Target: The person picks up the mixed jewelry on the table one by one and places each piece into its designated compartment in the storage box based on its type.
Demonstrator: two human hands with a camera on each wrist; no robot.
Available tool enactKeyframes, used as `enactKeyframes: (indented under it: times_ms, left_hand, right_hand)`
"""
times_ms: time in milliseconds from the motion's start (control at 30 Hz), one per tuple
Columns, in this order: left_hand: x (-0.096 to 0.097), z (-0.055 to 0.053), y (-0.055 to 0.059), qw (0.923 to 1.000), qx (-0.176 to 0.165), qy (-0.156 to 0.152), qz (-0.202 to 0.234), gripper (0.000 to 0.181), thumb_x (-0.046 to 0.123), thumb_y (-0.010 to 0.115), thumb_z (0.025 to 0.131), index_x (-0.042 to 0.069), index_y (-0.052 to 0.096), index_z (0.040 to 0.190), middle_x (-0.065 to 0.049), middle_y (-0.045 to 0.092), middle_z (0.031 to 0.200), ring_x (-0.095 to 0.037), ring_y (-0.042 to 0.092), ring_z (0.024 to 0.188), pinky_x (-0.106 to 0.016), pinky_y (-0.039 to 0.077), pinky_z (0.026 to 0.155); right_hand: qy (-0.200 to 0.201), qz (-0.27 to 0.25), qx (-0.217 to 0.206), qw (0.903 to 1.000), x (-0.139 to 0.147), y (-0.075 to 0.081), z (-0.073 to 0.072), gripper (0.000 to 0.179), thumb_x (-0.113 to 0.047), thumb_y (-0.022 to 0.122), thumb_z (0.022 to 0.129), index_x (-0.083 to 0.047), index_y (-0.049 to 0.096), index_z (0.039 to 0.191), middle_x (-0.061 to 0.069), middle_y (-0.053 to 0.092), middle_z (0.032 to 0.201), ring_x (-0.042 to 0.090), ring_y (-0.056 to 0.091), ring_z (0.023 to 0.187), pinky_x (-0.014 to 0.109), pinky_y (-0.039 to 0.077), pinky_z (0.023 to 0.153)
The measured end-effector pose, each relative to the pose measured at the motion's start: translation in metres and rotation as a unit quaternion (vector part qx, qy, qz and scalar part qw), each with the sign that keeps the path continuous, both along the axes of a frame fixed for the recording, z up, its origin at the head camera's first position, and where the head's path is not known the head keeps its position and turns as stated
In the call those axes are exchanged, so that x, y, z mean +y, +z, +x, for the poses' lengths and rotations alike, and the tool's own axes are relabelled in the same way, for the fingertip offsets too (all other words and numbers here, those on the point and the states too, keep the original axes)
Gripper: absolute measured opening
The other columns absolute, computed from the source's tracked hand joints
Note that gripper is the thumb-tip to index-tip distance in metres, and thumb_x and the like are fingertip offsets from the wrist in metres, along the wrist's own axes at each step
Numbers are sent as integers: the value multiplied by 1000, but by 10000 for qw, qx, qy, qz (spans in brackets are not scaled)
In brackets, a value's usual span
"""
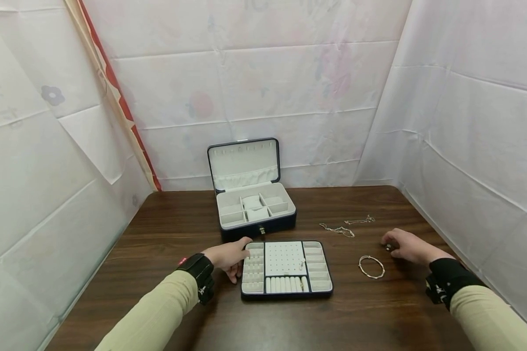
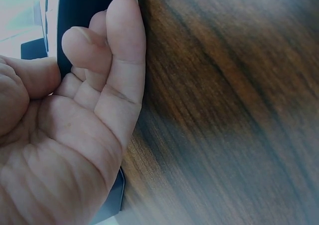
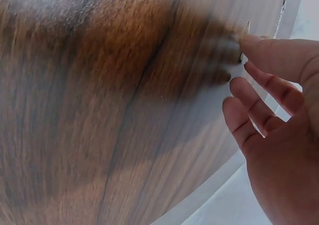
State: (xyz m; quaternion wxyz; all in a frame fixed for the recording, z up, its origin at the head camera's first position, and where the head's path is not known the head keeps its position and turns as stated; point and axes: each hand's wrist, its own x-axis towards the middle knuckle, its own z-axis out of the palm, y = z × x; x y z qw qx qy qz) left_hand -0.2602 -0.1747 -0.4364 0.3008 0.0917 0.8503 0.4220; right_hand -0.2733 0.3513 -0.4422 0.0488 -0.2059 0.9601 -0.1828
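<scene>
My left hand (image 1: 229,257) holds the left edge of a jewelry tray (image 1: 286,296), its thumb at the rim and its other fingers bent alongside. In the left wrist view the thumb (image 2: 42,78) meets the tray's dark side wall (image 2: 79,10). Over at the right, my right hand (image 1: 409,245) pinches a small shiny piece of jewelry (image 1: 388,247) low over the table. Thumb and forefinger mostly hide this piece; in the right wrist view a thin bright edge of it (image 3: 247,29) shows by the thumb tip. A bangle (image 1: 371,267) lies between tray and right hand.
Behind the tray stands an open jewelry box (image 1: 259,227) with cushioned compartments and its lid raised. Two chain necklaces (image 1: 339,230) lie beyond the bangle. The tray carries ring rolls (image 1: 285,284) and a perforated earring panel (image 1: 283,258). White curtains (image 1: 263,87) enclose the wooden table.
</scene>
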Motion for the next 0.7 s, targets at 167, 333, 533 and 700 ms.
enactKeyframes:
  times_ms: [167,333,533,700]
  left_hand:
    - [0,0,1,10000,-33,23,42,53,12,38,110,13,21,161,-18,59,65,-22,53,48,-43,61,57]
    - [0,0,1,10000,-37,5,52,53,12,38,110,13,21,161,-17,58,65,-22,53,49,-43,61,57]
    - [-1,0,1,10000,-56,4,70,53,12,39,110,13,21,161,-18,59,65,-22,53,49,-43,61,57]
    - [-1,0,0,9999,-69,6,74,54,12,39,110,13,21,160,-18,59,66,-23,53,49,-43,61,57]
  right_hand:
    - [41,47,114,9999,1,-2,-1,26,6,77,80,-1,66,101,9,62,99,31,61,94,48,51,81]
    - [84,-28,176,9998,0,-4,-2,22,4,76,79,-5,62,94,3,58,90,18,55,84,36,47,73]
    - [25,-139,-1,9999,-2,-5,-2,20,3,75,83,-7,60,92,-1,55,84,12,49,77,29,41,67]
    - [33,-152,-69,9999,-4,-6,-1,20,2,73,85,-8,57,90,-2,53,80,10,47,72,27,39,64]
